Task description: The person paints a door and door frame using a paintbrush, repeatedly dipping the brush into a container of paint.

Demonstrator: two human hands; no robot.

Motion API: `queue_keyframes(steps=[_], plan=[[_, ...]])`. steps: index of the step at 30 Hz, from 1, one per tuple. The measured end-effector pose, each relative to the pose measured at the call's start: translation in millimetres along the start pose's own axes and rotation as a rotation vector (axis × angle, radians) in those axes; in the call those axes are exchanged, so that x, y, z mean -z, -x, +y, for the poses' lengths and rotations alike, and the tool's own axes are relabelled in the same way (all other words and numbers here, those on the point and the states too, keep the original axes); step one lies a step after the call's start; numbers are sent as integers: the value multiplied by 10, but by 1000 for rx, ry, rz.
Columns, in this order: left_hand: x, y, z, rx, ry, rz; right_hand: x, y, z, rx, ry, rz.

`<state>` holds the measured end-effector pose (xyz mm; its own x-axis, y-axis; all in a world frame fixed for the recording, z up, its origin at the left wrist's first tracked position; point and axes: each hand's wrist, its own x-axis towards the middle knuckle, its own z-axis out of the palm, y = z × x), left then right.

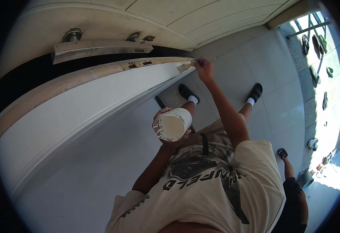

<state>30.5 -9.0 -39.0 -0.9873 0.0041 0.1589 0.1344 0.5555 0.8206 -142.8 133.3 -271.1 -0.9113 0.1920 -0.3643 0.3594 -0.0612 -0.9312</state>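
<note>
My left hand [163, 113] is wrapped round a white tub [186, 115] from below and the side. The tub holds cream-white paint, and its rim and outer wall are smeared with it. My right hand [205, 71] is stretched out to the far end of a white door [84, 91], closed on a paintbrush [184, 68]. The brush head lies against the door's face close to its narrow edge; most of the handle is hidden in my fingers. Metal latch plates [133, 66] are set into that bare, wood-coloured edge.
Beyond the dark gap, a cream door leaf [170, 15] carries a long metal handle bar [100, 49]. Grey floor tiles [270, 85] lie under my feet. Several sandals [316, 44] are scattered on the sunlit ground at right. Another person [294, 198] is at lower right.
</note>
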Motion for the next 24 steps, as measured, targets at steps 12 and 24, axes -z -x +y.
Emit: queue_keyframes(steps=[12, 24], plan=[[-112, -31, -2, -46, 9, -26, 194, -351, 705, -176, -311, -59], [-52, -8, 47, -36, -19, -44, 111, 267, -1127, 84, -437, -105]])
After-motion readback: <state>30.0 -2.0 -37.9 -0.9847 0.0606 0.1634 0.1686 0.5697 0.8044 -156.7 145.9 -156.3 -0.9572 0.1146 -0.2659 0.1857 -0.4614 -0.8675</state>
